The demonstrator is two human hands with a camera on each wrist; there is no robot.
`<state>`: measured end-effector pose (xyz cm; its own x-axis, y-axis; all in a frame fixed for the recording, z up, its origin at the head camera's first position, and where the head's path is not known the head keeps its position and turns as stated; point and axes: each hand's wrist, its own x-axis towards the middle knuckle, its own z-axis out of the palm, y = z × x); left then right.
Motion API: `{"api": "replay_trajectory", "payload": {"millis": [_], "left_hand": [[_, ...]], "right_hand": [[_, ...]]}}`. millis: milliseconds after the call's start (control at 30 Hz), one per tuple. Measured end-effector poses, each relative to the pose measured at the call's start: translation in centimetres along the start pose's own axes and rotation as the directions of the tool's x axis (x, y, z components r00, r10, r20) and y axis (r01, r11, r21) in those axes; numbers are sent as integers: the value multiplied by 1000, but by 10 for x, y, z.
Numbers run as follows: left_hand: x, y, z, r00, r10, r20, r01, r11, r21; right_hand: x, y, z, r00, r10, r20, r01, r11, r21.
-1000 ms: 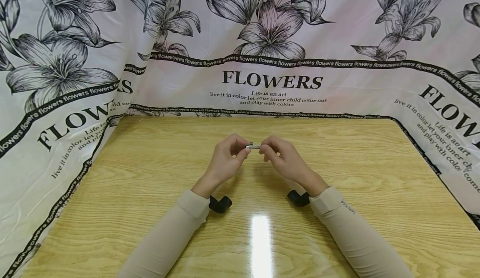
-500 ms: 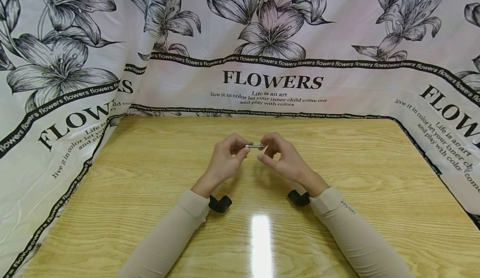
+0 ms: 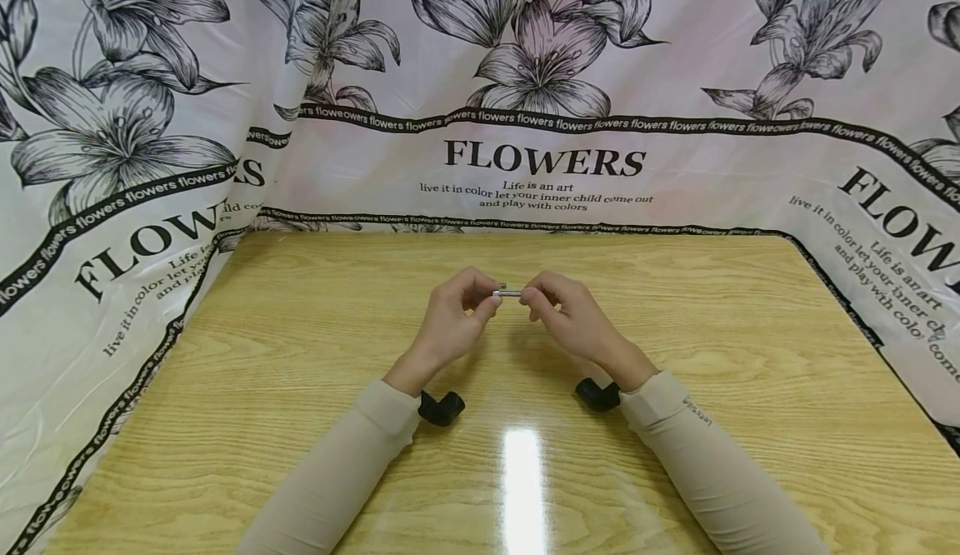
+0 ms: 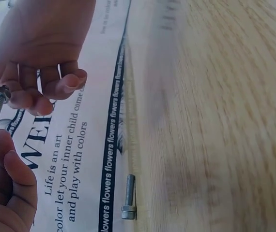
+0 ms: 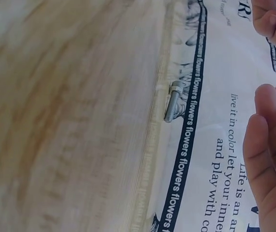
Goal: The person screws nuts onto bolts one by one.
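Since half a second ago, the right hand point(image 3: 573, 313)'s thumb has moved back up, so it now pinches one end of a metal bolt point(image 3: 511, 293); the left hand point(image 3: 448, 317) grips the other end. Both hold it level above the desk point(image 3: 750, 330). Behind them, a second bolt point(image 4: 130, 195) lies near the desk's far edge. Beyond stands a white flower-printed cloth point(image 3: 540, 176).

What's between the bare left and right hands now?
In the head view, a slim silver metal bolt bridges the left hand and the right hand; a second silver metal bolt shows beyond it.
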<state>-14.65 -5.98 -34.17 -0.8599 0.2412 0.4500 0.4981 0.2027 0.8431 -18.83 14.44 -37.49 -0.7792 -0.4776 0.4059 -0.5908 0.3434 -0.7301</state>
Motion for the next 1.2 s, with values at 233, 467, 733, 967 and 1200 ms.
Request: {"api": "replay_trajectory", "payload": {"millis": [233,467,733,967,1200], "left_hand": [[0,0,-1,1000,-20,-3,20,1000,3],[0,-2,-1,1000,-26,-2,26,1000,5],[1,-3,0,1000,-3,-6,3,1000,11],[1,-2,-1,1000,2,-6,-2,1000,10],[0,0,0,1000,6,-1,-6,1000,-5]], "right_hand": [[0,-1,1,1000,-15,-4,15,1000,15],[0,1,2,998,-68,-13,69,997,45],[1,-1,1,1000,-9,11,9,1000,11],[0,-2,1,1000,9,0,-9,1000,14],[0,-2,3,1000,-5,-1,5,999,38]]}}
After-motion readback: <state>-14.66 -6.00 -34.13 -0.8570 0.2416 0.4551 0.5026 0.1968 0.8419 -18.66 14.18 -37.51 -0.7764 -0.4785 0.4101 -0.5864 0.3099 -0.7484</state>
